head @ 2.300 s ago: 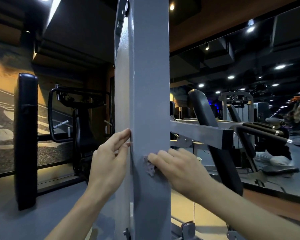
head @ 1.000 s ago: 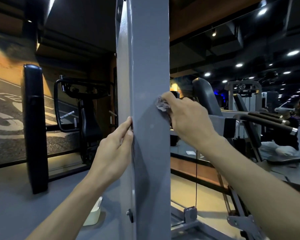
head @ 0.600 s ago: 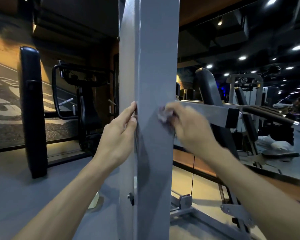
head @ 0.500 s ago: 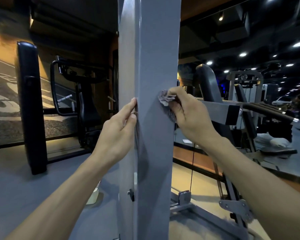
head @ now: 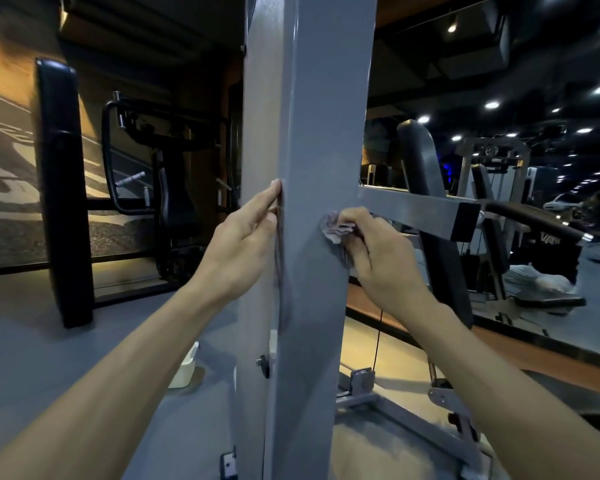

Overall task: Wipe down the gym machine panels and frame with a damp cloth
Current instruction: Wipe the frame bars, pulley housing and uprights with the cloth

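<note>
Right hand (head: pixel 378 258) hides most of the bunched cloth (head: pixel 334 227) against the post (head: pixel 323 133).

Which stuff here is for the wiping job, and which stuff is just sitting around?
For the job:
- cloth, bunched in the right hand
- grey post, being wiped
- left hand, fingers straight against the post's edge

Just sitting around:
- black pad
- small white tub on the floor
- black seat machine behind

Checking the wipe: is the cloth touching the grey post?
Touching: the head view shows the cloth, gripped by the right hand, pressed against the grey post.
</note>
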A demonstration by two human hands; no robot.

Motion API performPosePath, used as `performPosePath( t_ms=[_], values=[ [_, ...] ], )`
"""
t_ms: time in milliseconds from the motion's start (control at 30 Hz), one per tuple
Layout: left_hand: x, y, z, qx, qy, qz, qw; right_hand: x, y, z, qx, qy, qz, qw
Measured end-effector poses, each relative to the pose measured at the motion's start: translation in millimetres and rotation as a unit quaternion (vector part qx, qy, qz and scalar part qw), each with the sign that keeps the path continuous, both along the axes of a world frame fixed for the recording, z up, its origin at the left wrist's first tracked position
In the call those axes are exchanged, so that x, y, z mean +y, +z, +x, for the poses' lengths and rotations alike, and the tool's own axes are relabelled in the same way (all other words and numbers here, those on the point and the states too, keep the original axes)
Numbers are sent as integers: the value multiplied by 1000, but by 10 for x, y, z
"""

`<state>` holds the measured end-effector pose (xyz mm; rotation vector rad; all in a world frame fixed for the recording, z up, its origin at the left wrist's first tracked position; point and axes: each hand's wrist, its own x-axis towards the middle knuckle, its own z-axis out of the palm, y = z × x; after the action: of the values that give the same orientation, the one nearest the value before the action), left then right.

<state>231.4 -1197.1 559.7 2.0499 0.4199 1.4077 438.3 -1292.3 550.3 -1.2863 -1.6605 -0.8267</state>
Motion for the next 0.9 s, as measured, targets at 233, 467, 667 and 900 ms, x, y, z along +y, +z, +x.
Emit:
performPosePath(
  t_ms=[233,467,667,900],
  values=[
    [-63,-272,-91,12,-17,-25,999,-140,-531,-89,-13,-35,-62,997],
    [-39,-304,-145,-9,-29,-49,998,64,843,-605,-92,-38,46,994],
    [103,-650,-241,-29,5,-83,996,185,450,-789,-172,-65,19,983],
    [117,-856,-281,-32,5,-119,992,115,697,-891,-298,-160,-73,938]
  ],
)
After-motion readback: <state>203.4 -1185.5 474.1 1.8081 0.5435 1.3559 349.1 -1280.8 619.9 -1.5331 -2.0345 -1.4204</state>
